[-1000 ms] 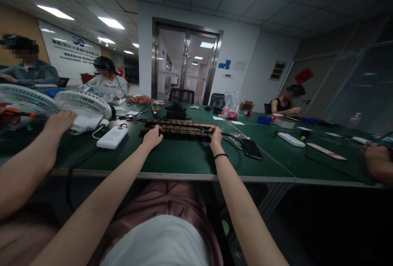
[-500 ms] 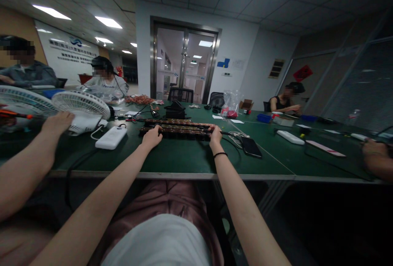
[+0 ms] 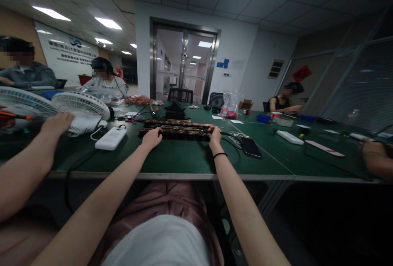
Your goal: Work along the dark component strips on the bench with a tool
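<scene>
A long dark bundle with thin copper-coloured strips along it (image 3: pixel 181 129) lies crosswise on the green table. What exactly it is, I cannot make out. My left hand (image 3: pixel 151 138) grips its left end, fingers bent over the near edge. At the right end, my right hand (image 3: pixel 215 135) has its thumb and fingers closed on the bundle, close to a black cable running off rightward. The fingertips of both hands are partly hidden. Just right of my right hand are a coiled white cable (image 3: pixel 235 139) and a black phone (image 3: pixel 251 147).
On my left, a neighbour's hand (image 3: pixel 59 122) rests on a white fan (image 3: pixel 81 114). Nearby lies a white power bank (image 3: pixel 111 138). Behind the bundle sits a black pouch (image 3: pixel 175 111). Farther right are a clear plastic bag (image 3: pixel 230 104) and a pink-and-white phone-like slab (image 3: pixel 324 148).
The view has shifted very slightly. Both my hands keep their places on the bundle, and the neighbour's hand stays on the fan.
</scene>
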`<state>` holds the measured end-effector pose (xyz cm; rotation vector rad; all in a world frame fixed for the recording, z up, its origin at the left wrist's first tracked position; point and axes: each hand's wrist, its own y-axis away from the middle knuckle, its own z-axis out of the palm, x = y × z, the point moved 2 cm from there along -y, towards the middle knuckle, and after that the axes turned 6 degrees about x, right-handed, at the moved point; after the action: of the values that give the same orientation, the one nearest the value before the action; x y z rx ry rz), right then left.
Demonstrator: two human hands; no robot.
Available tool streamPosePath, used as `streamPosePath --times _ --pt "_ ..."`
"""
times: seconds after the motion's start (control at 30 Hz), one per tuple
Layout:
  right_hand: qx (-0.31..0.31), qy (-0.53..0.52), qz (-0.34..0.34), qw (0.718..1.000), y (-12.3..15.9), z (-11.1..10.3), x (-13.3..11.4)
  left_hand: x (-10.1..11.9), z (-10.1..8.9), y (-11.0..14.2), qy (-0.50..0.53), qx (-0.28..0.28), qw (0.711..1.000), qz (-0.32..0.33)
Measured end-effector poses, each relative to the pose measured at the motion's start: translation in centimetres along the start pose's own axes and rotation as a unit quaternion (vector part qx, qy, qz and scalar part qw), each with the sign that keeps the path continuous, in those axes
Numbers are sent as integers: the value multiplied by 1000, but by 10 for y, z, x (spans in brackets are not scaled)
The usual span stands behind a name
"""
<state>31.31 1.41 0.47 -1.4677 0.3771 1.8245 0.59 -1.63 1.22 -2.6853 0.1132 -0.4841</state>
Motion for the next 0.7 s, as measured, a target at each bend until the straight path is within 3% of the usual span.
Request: streamPosePath --times 0.27,0.7 --pt "47 -17 63 997 10 -1 -12 -2 4 -2 -15 2 1000 2" --pt "51 -95 132 985 16 0 -20 -4 4 -3 -8 0 1000 1"
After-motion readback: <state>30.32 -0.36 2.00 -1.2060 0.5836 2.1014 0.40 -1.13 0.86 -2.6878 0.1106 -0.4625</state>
